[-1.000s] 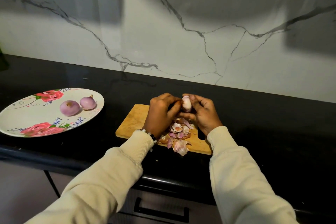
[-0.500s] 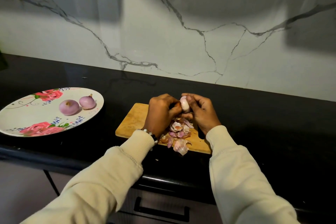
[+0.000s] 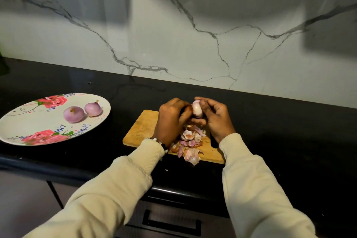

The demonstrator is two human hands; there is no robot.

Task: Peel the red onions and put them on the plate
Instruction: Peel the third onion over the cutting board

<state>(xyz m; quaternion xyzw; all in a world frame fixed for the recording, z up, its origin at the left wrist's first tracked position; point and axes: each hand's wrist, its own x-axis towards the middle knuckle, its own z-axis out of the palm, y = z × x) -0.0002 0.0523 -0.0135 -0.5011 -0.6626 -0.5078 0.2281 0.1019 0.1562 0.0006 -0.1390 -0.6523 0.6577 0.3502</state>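
Note:
A pale, partly peeled red onion (image 3: 197,109) is held above the wooden cutting board (image 3: 144,129) between both hands. My left hand (image 3: 172,120) grips its left side with curled fingers. My right hand (image 3: 216,120) holds its right side, thumb under it and fingers over the top. Two peeled purple onions (image 3: 74,114) (image 3: 93,109) lie on the floral plate (image 3: 25,121) at the left. A heap of onion skins (image 3: 190,142) lies on the board below the hands.
The black countertop (image 3: 270,131) runs along a white marble wall (image 3: 193,35). The plate sits near the counter's front edge. A drawer with a dark handle (image 3: 172,224) is below the counter.
The onion has turned a little between my fingers and my hands shifted slightly. Plate, board and skins stay where they were.

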